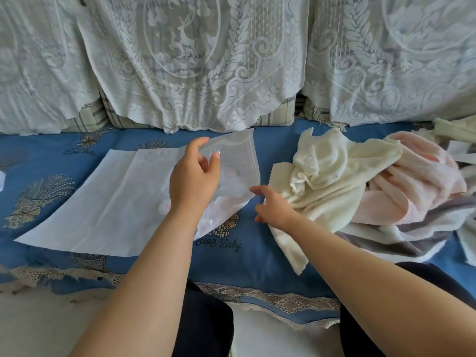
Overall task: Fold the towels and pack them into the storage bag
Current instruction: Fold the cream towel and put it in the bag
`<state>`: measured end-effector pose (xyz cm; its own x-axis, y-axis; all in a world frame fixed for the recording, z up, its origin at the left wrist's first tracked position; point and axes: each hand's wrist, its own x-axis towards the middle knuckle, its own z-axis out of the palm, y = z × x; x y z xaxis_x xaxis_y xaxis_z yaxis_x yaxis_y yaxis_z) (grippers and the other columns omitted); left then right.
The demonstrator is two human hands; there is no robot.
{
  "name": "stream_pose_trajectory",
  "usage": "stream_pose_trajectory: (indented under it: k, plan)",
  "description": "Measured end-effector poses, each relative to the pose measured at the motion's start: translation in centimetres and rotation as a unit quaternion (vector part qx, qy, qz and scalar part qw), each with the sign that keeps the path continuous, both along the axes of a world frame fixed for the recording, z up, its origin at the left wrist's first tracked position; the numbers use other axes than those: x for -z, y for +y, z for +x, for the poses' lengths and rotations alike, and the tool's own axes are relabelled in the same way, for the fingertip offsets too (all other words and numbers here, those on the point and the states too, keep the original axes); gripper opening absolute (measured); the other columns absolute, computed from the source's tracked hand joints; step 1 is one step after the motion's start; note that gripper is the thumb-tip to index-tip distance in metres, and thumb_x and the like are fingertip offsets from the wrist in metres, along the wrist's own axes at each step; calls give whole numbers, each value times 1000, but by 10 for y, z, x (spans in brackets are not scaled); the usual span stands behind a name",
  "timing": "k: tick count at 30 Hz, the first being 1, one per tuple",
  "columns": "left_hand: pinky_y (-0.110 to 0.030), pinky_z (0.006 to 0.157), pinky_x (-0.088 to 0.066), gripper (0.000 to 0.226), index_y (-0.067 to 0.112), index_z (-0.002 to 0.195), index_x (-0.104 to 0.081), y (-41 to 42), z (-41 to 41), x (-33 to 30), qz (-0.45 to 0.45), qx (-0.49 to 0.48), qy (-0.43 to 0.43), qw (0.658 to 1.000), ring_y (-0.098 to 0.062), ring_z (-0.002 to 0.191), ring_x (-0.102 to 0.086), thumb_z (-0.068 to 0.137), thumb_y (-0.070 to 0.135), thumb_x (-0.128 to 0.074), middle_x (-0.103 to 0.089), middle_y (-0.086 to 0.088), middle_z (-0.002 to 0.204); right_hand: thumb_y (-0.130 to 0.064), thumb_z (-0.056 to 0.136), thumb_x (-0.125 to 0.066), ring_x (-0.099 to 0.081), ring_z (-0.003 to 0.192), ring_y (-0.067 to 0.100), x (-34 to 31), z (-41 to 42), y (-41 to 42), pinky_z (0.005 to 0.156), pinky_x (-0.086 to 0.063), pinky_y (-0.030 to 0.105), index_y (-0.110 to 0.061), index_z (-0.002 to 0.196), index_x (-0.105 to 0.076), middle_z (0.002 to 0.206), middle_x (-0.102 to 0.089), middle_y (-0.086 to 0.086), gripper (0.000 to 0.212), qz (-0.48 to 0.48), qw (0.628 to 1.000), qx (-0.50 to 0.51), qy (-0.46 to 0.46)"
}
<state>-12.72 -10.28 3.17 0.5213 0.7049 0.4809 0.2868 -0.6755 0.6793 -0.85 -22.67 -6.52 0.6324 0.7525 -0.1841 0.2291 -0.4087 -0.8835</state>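
Note:
A clear zip-top storage bag (pixel 108 202) lies flat on the blue sofa cover, its mouth end lifted on the right. My left hand (pixel 193 179) pinches the raised upper layer near the zip edge. My right hand (pixel 273 207) is at the lower corner of the bag mouth, its fingers on the plastic edge, resting against a cream towel (pixel 327 181). The cream towel lies crumpled just right of the bag. A pink towel (pixel 425 186) and a grey-striped towel (pixel 401 235) are heaped behind and under it.
The blue embroidered sofa cover (pixel 257 258) carries everything; its lace trim runs along the front edge. White lace-covered back cushions (pixel 195 60) stand behind. More pale cloth (pixel 456 130) lies at the far right. My knees in dark trousers (pixel 206 325) are below.

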Motion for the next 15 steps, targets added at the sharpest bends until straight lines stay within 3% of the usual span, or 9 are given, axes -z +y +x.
stream_pose_trajectory:
  k: [2, 4, 6, 8, 11, 15]
  plan:
    - [-23, 62, -39, 24, 29, 115, -56, -16, 5, -1, 7, 26, -26, 999, -8, 66, -51, 91, 31, -54, -52, 9, 66, -7, 87, -45, -65, 86, 19, -10, 11, -8, 74, -49, 25, -18, 130, -49, 133, -52, 0, 45, 14, 996, 57, -67]
    - [-24, 62, -40, 18, 28, 109, -59, -33, 14, 3, 3, 69, -11, 998, -9, 66, -51, 91, 29, -54, -54, 10, 66, -13, 88, -47, -56, 110, 20, -18, 34, -23, 82, -44, 27, -21, 128, -52, 133, -52, -1, 41, -35, 974, 89, -204]
    - [-21, 61, -40, 17, 29, 107, -60, -49, 26, 10, -1, 120, 33, 992, -6, 67, -52, 91, 31, -54, -56, 12, 67, -15, 88, -46, -44, 124, 22, -21, 65, -42, 90, -43, 34, -26, 132, -48, 142, -43, -1, 45, -95, 943, 105, -302]
    - [-17, 59, -38, 19, 32, 109, -58, -62, 39, 18, 6, 165, 91, 982, -1, 69, -54, 92, 35, -51, -57, 13, 70, -21, 91, -45, -29, 137, 25, -15, 91, -62, 106, -32, 42, -32, 140, -37, 152, -31, 0, 51, -169, 925, 101, -324]
    - [-18, 58, -38, 24, 34, 116, -53, -71, 54, 27, 22, 206, 163, 965, 0, 71, -54, 93, 39, -49, -59, 14, 77, -40, 91, -43, -26, 138, 29, 2, 114, -83, 111, -21, 44, -33, 146, -22, 151, -29, 3, 60, -243, 922, 130, -273]
    - [-24, 63, -44, 30, 33, 121, -52, -70, 68, 30, 1, 203, 216, 955, -4, 78, -55, 93, 41, -49, -60, 13, 86, -46, 90, -43, -41, 119, 30, 8, 126, -87, 99, -30, 44, -29, 125, -55, 126, -52, 5, 41, -249, 914, 155, -281]
